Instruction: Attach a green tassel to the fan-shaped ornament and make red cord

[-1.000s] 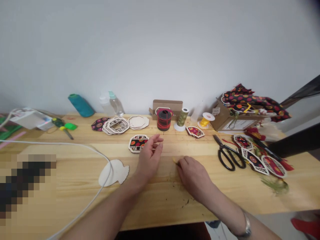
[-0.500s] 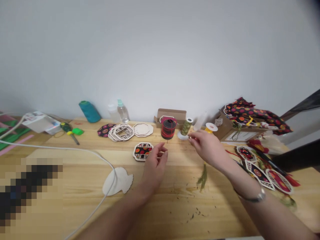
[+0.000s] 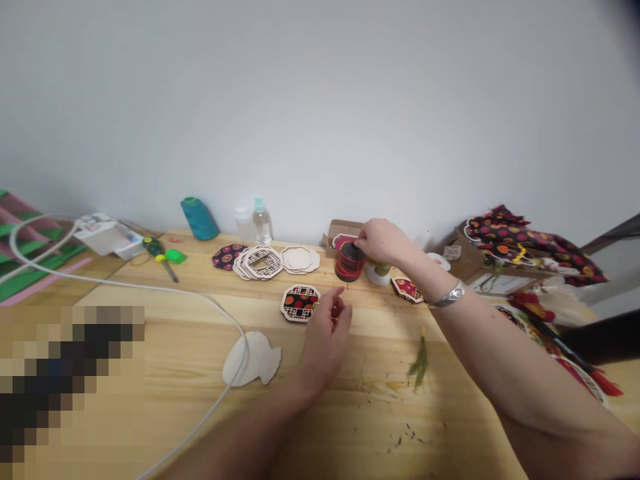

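Observation:
My right hand (image 3: 384, 241) reaches to the back of the table, its fingers closed at the top of a dark spool wound with red cord (image 3: 349, 265). Partly hidden behind this hand is a spool of green thread (image 3: 383, 269) on a white base. My left hand (image 3: 327, 327) hovers low over the wood, fingers loosely bent and apart, holding nothing visible. Beside its fingertips lies an octagonal lattice ornament (image 3: 299, 303) with patterned fabric. A red fabric ornament (image 3: 407, 289) lies below my right wrist, and a green tassel (image 3: 420, 360) lies nearer me.
Lattice frames (image 3: 260, 263), pale blanks (image 3: 300, 260), a teal thread cone (image 3: 199, 219) and a spray bottle (image 3: 261, 220) line the back. A white cable (image 3: 210, 307) crosses a pale cutout (image 3: 257, 357). At right stands a cardboard box (image 3: 493, 280) heaped with fabric.
My right hand has moved left from the green thread spool to the red cord spool. My left hand stays by the lattice ornament. The whole view has shifted slightly.

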Demonstrator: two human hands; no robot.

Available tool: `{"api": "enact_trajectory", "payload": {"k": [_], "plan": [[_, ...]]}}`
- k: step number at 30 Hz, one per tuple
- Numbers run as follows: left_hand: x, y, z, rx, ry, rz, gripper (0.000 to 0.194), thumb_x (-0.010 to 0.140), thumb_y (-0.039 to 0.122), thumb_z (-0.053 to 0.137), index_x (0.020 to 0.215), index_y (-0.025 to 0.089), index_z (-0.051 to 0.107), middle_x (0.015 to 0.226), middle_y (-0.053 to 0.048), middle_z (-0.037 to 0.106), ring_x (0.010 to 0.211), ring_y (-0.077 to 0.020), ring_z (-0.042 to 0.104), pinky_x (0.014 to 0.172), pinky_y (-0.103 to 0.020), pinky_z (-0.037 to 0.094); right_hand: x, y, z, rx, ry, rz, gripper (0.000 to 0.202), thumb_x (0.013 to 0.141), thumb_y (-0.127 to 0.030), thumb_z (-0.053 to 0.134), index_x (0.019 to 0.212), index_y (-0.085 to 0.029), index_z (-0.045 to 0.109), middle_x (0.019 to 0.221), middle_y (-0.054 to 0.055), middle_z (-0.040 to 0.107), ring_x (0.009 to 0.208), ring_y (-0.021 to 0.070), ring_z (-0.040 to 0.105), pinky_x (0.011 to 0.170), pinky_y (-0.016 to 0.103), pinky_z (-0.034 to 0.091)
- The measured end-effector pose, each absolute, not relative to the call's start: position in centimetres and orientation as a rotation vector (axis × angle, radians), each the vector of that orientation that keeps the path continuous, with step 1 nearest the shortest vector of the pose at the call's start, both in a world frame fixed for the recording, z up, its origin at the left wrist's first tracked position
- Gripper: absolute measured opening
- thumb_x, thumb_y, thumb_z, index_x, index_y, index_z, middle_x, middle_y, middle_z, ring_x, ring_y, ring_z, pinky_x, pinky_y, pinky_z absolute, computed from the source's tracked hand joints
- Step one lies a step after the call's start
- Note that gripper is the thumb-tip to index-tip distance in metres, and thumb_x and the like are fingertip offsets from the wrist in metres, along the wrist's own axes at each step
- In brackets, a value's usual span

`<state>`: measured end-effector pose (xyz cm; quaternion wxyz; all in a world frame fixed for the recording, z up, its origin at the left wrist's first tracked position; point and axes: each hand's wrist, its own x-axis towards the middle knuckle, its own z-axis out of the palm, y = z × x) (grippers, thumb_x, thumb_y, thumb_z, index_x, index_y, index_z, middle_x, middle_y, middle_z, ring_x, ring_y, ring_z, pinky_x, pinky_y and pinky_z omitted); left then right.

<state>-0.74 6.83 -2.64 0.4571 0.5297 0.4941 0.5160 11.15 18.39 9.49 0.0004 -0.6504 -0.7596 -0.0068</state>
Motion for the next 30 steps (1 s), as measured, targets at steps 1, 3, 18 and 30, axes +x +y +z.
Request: {"api": "enact_trajectory", "payload": {"k": [1,3,18,30], "plan": [[-0.7,6.8,-2.6,1.304,1.217,1.272,0.036,0.085,0.029,0.051,0.118,0.015,0.053,0.085,-0.003,0.054,0.075,-0.0151,0.052,0.072,-0.029,0.043,11.0,18.4,9.5,-2.050,-2.384,-0.027,0.024,0.078,-0.018,0.050,0.091,-0.008,0.067,0.083,0.018,0.070,0.074,0.0230,0.065,0.061,0.028,0.044],[-0.7,6.8,-2.5,1.303,1.213,1.265,0.036,0.085,0.029,0.050,0.119,0.014,0.052,0.086,-0.003,0.053,0.076,-0.0151,0.052,0.072,-0.030,0.042,10.8,18.5,9.5,-2.067,-2.375,-0.045,0.025,0.078,-0.017,0.050,0.093,-0.007,0.067,0.083,0.019,0.069,0.076,0.0239,0.065,0.062,0.029,0.045],[-0.9,6.7,-2.3,1.299,1.180,1.247,0.036,0.086,0.028,0.048,0.119,0.014,0.051,0.088,-0.003,0.052,0.076,-0.0147,0.051,0.074,-0.029,0.042,11.3,19.8,8.6,-2.010,-2.283,-0.001,0.025,0.078,-0.020,0.047,0.083,-0.010,0.070,0.078,0.015,0.070,0.071,0.0201,0.063,0.061,0.028,0.044],[-0.7,6.7,-2.5,1.288,1.165,1.242,0.038,0.085,0.029,0.048,0.120,0.014,0.050,0.085,-0.002,0.051,0.070,-0.0134,0.049,0.068,-0.027,0.041,13.2,20.1,13.6,-1.470,-1.655,0.124,0.015,0.072,-0.019,0.064,0.059,-0.012,0.061,0.047,-0.002,0.045,0.049,0.0095,0.044,0.056,0.031,0.041]]}}
